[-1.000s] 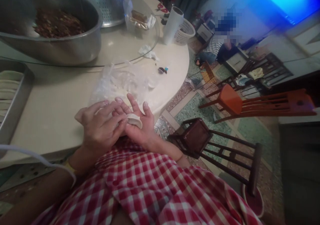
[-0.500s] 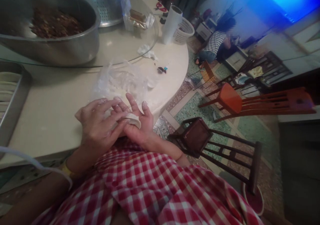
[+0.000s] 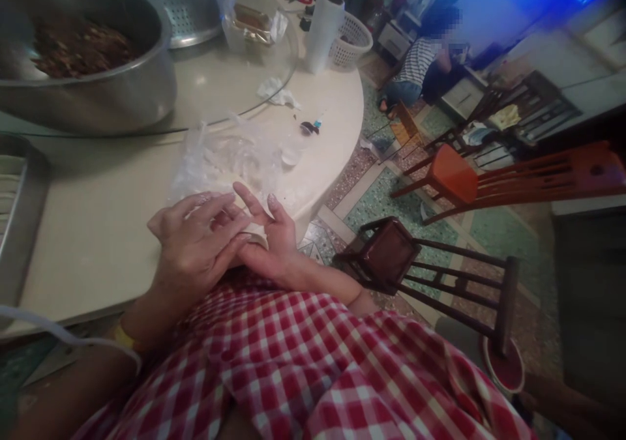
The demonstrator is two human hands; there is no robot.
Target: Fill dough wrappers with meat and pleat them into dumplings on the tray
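Both hands meet around a pale dumpling [image 3: 257, 238] just in front of the table edge. My left hand [image 3: 198, 244], palm down, presses its thumb and fingers against the dough. Underneath, my right hand [image 3: 274, 241] cradles the dumpling between palm and thumb, with two fingers stretched outward. White flour dusts the fingertips. Most of the dumpling is hidden behind the fingers. Beyond the hands lies a clear plastic bag [image 3: 227, 153] with pale dough in it. A large metal bowl [image 3: 122, 98] at the upper left contains brown chopped filling [image 3: 85, 45].
A metal tray [image 3: 36, 192] with several pale pieces stands at left. Farther back are a perforated metal pot [image 3: 188, 10], a plastic-wrapped container [image 3: 252, 23], a plastic roll [image 3: 323, 32] and a white basket [image 3: 355, 42]. Chairs [image 3: 386, 254] stand right; a person [image 3: 415, 62] crouches beyond.
My view has shifted slightly, moving the table items left. My left fingers have closed farther over the dumpling, so less of it shows. Both hands stay together.
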